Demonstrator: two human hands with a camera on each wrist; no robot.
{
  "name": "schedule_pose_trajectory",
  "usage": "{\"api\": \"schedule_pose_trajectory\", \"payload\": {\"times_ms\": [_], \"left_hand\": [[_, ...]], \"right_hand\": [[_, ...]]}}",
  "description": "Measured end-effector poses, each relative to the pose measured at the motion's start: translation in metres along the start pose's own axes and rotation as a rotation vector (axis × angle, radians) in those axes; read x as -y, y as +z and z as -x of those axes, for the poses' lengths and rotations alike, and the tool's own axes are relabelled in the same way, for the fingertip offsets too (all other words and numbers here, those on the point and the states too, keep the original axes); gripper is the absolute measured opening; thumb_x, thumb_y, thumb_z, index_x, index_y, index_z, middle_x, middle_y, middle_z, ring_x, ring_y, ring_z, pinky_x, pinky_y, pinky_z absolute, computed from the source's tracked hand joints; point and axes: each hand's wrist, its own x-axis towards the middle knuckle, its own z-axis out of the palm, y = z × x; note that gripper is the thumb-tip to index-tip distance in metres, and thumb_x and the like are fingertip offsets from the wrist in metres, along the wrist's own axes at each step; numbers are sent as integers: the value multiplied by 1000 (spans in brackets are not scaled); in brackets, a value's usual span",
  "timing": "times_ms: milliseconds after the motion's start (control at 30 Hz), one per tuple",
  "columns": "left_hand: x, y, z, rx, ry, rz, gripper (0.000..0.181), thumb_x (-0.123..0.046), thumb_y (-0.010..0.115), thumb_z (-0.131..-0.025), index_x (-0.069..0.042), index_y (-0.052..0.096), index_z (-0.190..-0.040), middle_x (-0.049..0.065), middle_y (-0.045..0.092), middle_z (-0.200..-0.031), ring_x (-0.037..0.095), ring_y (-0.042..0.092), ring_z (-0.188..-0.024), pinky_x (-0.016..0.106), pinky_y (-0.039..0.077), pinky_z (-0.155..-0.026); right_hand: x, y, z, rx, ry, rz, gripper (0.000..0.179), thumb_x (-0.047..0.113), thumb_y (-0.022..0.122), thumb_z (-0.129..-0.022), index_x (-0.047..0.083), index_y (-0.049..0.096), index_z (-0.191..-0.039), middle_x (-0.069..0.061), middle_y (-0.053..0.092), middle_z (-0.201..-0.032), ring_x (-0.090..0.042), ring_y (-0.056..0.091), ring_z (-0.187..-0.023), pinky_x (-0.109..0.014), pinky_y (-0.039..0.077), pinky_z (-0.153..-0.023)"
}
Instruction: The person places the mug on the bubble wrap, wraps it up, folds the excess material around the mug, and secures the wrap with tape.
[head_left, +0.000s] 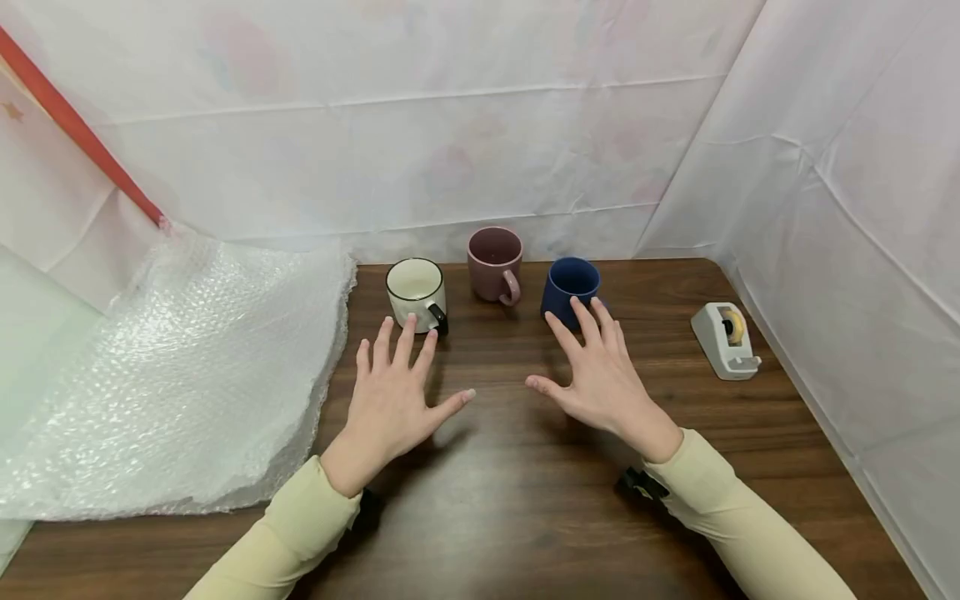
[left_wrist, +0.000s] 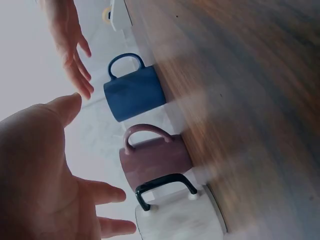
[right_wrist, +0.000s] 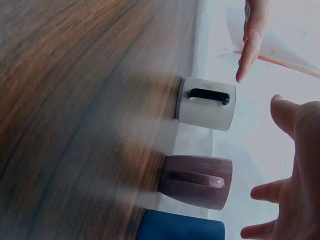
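Left hand (head_left: pixel 390 408), right hand (head_left: pixel 600 383): spread, gripping nothing | white mug (head_left: pixel 416 288), blue mug (head_left: pixel 559 295) nearest: probably rigid, slick, breakable; handles (head_left: pixel 438 316) look safest

Slim gap btwn mauve mug (head_left: pixel 487 282) & blue mug (head_left: pixel 558 300), w/ sheet (head_left: pixel 465 158) blocking bhd.

Wooden tabletop (head_left: pixel 487 508), creased white drapes (head_left: pixel 420 150), red strip (head_left: pixel 82 133)
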Motion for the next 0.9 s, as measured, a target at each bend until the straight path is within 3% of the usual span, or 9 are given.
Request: {"api": "schedule_pose_trajectory", "payload": {"times_ms": [267,500,600,700,800,900], "left_hand": [[5,-2,1,-43,6,17,96,-82,43,-85,-12,45,-151,18,29,-159,41,20,-145,59,16,-115],[12,-6,3,-73,-23,42,89,-77,47,-87,-11,51,-146,19,41,-151,41,34,-138,56,27,-112],[15,-8,4,-89,-33,55,80,-70,52,-90,-8,55,-141,18,52,-141,41,47,-127,55,39,-103],[19,-10,7,-121,-31,49,68,-60,57,-92,-6,61,-132,16,63,-127,38,59,-111,54,51,-85],[23,-14,11,-154,-31,34,57,-54,59,-93,-6,66,-124,14,69,-112,36,65,-95,52,55,-67],[29,-22,16,-170,-37,40,48,-47,62,-94,-5,68,-116,14,71,-99,36,67,-84,52,54,-60]], "right_hand": [[-1,1,-2,-1,-33,-44,88,71,56,-88,16,39,-154,-19,21,-161,-42,13,-147,-63,30,-109],[-3,5,-2,95,-30,-156,79,63,56,-93,17,38,-155,-17,23,-160,-41,22,-144,-61,40,-102],[-6,6,-1,109,-15,-184,76,61,56,-94,17,38,-154,-15,28,-158,-39,29,-141,-60,41,-100],[-8,7,-1,119,-9,-203,75,60,56,-95,18,38,-155,-14,33,-156,-36,36,-137,-58,43,-99],[-10,7,-1,143,-3,-214,75,61,54,-96,19,36,-156,-14,37,-153,-35,41,-135,-58,44,-99],[-11,6,-1,164,6,-221,74,59,55,-96,20,35,-156,-14,40,-151,-35,43,-134,-57,43,-100]]}}
